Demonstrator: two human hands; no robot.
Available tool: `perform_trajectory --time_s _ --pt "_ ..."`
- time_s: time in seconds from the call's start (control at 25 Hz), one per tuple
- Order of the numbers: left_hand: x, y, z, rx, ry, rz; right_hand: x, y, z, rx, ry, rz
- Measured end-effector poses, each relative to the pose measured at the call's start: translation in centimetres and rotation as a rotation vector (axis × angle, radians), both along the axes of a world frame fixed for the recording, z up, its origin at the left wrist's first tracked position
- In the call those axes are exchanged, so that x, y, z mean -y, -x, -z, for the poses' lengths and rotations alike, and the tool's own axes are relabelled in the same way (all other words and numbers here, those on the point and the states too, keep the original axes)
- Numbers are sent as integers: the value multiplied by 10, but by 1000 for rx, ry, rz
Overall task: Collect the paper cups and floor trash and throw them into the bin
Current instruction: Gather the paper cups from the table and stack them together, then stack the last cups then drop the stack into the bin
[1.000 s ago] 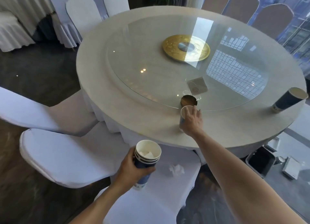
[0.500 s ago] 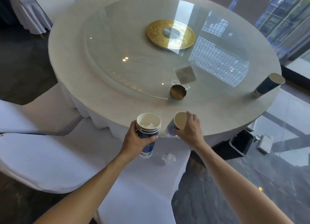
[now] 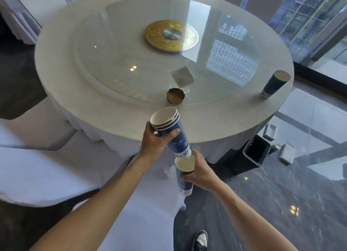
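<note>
My left hand [image 3: 154,143] grips a stack of blue paper cups [image 3: 171,130], tilted with its bottom pointing down to the right. Just below it my right hand [image 3: 201,172] holds a single blue paper cup [image 3: 185,177] upright. The stack's bottom touches that cup's rim. Another blue paper cup [image 3: 275,84] stands at the right edge of the round table [image 3: 78,92]. A crumpled white tissue [image 3: 169,170] lies on the chair seat beside my right hand. A black bin [image 3: 257,152] stands on the floor under the table's right side.
A glass turntable [image 3: 131,49] with a gold centre disc [image 3: 171,36] covers the table's middle. A brass ashtray [image 3: 176,96] and a clear card stand [image 3: 183,77] sit near its front rim. White-covered chairs [image 3: 37,171] stand at the left. Flat white items [image 3: 287,154] lie on the floor by the bin.
My right hand lifted the single cup off the table and brought it down under the stack. My left hand raised and tilted the stack so that its bottom meets that cup.
</note>
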State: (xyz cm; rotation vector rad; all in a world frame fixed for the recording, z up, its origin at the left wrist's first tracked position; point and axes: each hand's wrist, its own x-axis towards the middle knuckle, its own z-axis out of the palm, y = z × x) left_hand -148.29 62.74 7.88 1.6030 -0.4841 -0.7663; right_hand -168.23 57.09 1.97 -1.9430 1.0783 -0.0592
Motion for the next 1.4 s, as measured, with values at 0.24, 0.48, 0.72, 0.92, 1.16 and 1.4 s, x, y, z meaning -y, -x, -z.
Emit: perform_trajectory --time_s 0.24,0.48,0.72,0.92,1.16,1.4 --pt "2 105 -11 28 -91 -14 24 71 -16 204 -149 14" --pt "1 167 -16 23 -119 33 41 112 -40 346 -202 12" --pt "-10 170 -8 -14 -161 72 48 108 -37 356 -235 -34" --pt "-28 146 22 -39 -196 64 46 77 -23 272 -228 -164" --pt "-35 96 61 -16 -312 53 53 27 1 58 -214 -306" --pt "-52 55 126 105 -466 -160 59 -19 78 -326 31 -549"
